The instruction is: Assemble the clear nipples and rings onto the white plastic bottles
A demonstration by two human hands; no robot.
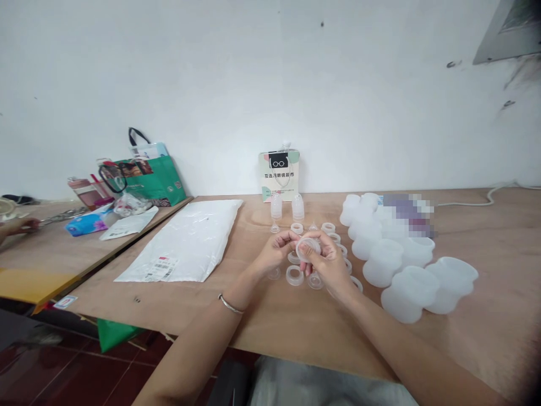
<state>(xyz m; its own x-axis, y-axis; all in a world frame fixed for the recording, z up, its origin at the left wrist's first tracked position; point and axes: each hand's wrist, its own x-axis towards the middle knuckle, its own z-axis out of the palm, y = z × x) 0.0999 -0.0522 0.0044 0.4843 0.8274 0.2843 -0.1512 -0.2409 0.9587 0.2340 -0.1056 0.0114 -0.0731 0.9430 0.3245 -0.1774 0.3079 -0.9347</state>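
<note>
Both hands meet over the table around a translucent bottle collar ring [307, 248]. My right hand [329, 262] grips it, thumb across its face and fingers behind. At its left edge my left hand [276, 251] pinches with thumb and fingertips. Whether a teat sits inside the ring cannot be made out. Below the hands lie another collar ring [295, 275] and a clear teat [315, 281]. More rings, such as this one [328, 228], form a column to the right, partly hidden by my right hand. Behind them stand two capped clear baby bottles [276, 206].
Several frosted white bottle bodies [382, 262] stand at the right. To the left lies a white mailing bag [181, 239]. A paper bag [279, 175] leans on the wall. Another person's hand [27, 224] is at the far-left table, near a green bag [158, 180].
</note>
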